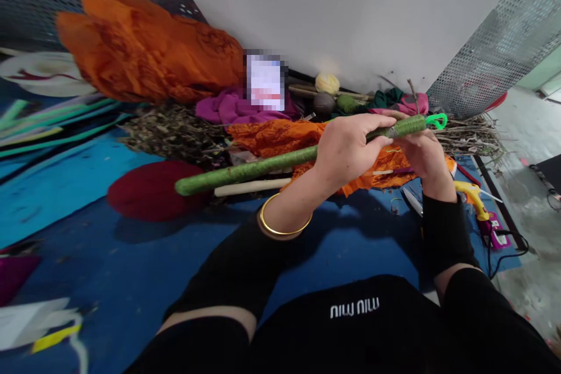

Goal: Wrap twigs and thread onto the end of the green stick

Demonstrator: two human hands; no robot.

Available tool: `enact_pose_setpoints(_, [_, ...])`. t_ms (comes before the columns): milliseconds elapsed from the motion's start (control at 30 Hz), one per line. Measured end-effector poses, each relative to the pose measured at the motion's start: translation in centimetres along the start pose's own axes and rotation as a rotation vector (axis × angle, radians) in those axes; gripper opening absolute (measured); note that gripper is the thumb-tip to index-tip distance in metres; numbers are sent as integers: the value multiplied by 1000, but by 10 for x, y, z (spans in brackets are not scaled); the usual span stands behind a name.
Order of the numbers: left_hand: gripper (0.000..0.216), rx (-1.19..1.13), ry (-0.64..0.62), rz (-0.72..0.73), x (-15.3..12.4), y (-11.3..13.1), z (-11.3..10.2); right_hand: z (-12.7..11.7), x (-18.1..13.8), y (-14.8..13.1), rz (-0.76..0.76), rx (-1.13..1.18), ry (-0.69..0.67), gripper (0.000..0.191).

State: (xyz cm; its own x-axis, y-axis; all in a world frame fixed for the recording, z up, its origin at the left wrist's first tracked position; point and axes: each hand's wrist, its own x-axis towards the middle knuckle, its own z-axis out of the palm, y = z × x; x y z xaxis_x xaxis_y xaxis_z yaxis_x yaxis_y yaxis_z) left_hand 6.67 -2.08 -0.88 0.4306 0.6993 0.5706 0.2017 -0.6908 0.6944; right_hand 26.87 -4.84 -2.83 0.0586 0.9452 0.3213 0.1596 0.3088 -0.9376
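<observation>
A long stick wrapped in green yarn (254, 172) slants across the table, its left end by a dark red rounded bundle (140, 191). My left hand (344, 149) is closed around it right of the middle, thumb and index finger pinching near a greyish band. Farther right, my right hand (423, 155) holds the stick from beneath and behind, with its fingers partly hidden. A bright green loop (437, 121) sticks out of the right end. Beneath the stick lie a pale bare rod (252, 187) and crumpled orange cloth (276, 137).
A yellow glue gun (471, 194) and a purple box (496, 231) with a black cable sit at the right edge. Dry twigs (471, 135), yarn balls (326, 83), an orange bundle (153, 49) and a blurred screen (265, 82) line the back. Colored strips (65, 123) lie left.
</observation>
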Motion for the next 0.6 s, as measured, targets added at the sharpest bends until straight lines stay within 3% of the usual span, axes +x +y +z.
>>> enact_pose_setpoints(133, [33, 30, 58, 2, 4, -5, -6, 5, -14, -22, 29, -139, -145, 43])
enact_pose_setpoints(267, [31, 40, 92, -9, 8, -9, -10, 11, -28, -42, -357, -452, 116, 46])
enact_pose_setpoints(333, [31, 37, 79, -14, 8, -10, -10, 23, -31, -42, -495, -389, 212, 49])
enact_pose_setpoints(400, [30, 38, 58, -22, 9, -10, -9, 36, -30, -35, -521, -235, 222, 54])
enact_pose_setpoints(600, [34, 53, -23, -47, 10, -8, -8, 49, -21, -17, -366, 137, 279, 51])
